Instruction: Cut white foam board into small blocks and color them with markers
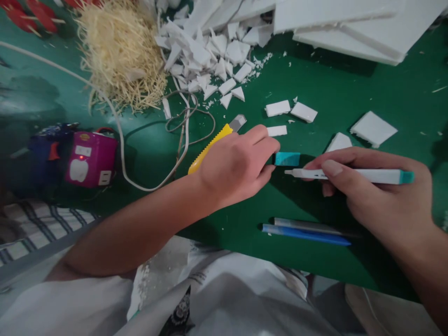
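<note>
A small rectangular foam piece with a teal top (pixel 287 159) is at the fingertips of my left hand (pixel 240 161), pinched at its left end. My right hand (pixel 381 191) grips a white marker with a teal end (pixel 371 176), its tip pointing left, just below the teal piece and apart from it. A yellow utility knife (pixel 212 148) lies partly under my left hand. White foam blocks (pixel 278 108) lie beyond my fingers, one partly hidden by the left hand. Behind the right hand's fingers sits another white foam piece (pixel 339 142).
A blue pen (pixel 306 234) and a greyish pen (pixel 304 225) lie near the front edge. Foam scraps (pixel 217 56), pale shredded straw (pixel 121 51) and foam sheets (pixel 353 35) line the back. A white cable (pixel 121 135) curves past a magenta power box (pixel 91 158) at left.
</note>
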Action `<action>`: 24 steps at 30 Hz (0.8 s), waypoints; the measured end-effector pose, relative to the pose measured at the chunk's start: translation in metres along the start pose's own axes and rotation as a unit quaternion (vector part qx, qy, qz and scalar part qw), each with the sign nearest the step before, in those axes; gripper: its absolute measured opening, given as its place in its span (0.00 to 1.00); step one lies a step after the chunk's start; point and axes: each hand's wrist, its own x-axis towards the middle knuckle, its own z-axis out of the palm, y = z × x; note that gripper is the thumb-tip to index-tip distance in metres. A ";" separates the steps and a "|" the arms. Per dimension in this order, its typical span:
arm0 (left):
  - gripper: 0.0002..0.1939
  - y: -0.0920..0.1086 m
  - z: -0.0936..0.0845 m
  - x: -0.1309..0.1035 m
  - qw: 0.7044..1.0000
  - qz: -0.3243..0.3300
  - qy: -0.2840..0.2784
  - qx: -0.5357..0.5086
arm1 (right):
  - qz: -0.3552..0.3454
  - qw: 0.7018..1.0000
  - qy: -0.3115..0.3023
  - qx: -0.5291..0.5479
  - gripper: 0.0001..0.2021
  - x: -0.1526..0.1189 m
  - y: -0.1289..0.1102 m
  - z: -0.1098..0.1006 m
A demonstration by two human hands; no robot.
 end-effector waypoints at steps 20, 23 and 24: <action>0.08 0.000 -0.001 0.001 1.000 -0.003 -0.010 0.000 | 0.040 0.999 -0.002 -0.004 0.05 0.003 -0.013 -0.001; 0.08 0.001 -0.001 0.001 1.000 0.002 -0.001 0.005 | 0.019 1.000 -0.001 0.006 0.03 0.004 -0.010 0.000; 0.08 0.001 -0.001 0.001 1.000 0.003 0.001 0.005 | 0.017 1.000 -0.007 0.002 0.02 0.003 -0.009 0.000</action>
